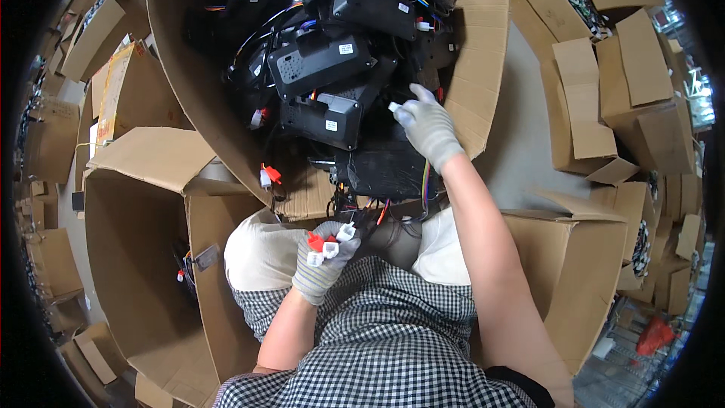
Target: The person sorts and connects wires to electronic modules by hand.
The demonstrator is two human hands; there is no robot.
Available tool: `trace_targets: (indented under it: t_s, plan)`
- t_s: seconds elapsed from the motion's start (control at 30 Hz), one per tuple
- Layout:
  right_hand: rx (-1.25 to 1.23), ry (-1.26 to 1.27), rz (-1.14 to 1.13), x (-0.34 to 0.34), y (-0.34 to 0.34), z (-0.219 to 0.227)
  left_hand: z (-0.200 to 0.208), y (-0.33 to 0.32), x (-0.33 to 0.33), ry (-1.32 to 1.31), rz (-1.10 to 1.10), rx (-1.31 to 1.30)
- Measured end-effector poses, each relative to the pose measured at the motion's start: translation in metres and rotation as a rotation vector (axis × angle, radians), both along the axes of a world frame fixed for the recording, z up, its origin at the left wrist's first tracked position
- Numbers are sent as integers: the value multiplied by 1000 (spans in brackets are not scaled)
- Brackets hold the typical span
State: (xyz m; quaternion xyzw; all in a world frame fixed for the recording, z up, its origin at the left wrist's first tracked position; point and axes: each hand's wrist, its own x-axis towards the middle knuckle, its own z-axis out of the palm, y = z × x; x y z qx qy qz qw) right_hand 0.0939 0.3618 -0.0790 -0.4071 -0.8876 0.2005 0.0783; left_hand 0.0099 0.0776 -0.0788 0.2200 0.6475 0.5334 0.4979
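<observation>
Cardboard cartons crowd the floor on every side, some stacked at the far right, one standing open at the left (143, 257). Nearest, over the lap in a checked garment, the gloved left hand (323, 261) is closed around a small bunch of plastic connectors (326, 243), red and white, with their dark wires trailing up toward the big box ahead. Beyond it, the large open carton (483, 68) holds a heap of black plastic housings (321, 60) with white stickers and tangles of coloured wire. The gloved right hand (427, 127) reaches in over the near right edge of that carton, its thumb and forefinger pinched on a small white connector (395, 107) at the fingertips, just beside the lower right corner of one housing. From the right hand the connector lies up and to the left, toward the heap; the left hand is well apart from it, lower and nearer the body. Between the two hands lie a flat black panel (381, 166) and a loose red-and-white plug (269, 175) at the carton's near edge. Wires cross the heap in many directions, and whether the pinched connector is free of them cannot be told.
</observation>
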Motion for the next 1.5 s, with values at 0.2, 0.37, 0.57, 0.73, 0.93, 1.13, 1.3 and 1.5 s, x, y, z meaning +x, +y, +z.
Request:
trace_targets:
  t_s: [0.2,0.37,0.57,0.73,0.93,1.13,1.3,1.5]
  plan:
    - [111,-227,312,4,32,-51,10,9,-1,-62,-38,147]
    - [18,221,245,56,-60,10,16,6,-4,6,-79,144]
    - [263,157,386,93,-148,37,6,8,9,5,-72,272]
    - [165,98,378,107,-166,16,13,15,26,-104,-153,458]
    - [209,242,350,108,-179,8,11,39,25,-1,-327,442]
    - [-311,511,-400,97,-158,-11,16,36,39,-135,-3,651]
    - [591,467,34,66,-109,20,32,24,19,-1014,-168,167]
    - [274,256,574,8,-135,22,32,-15,7,643,-326,712]
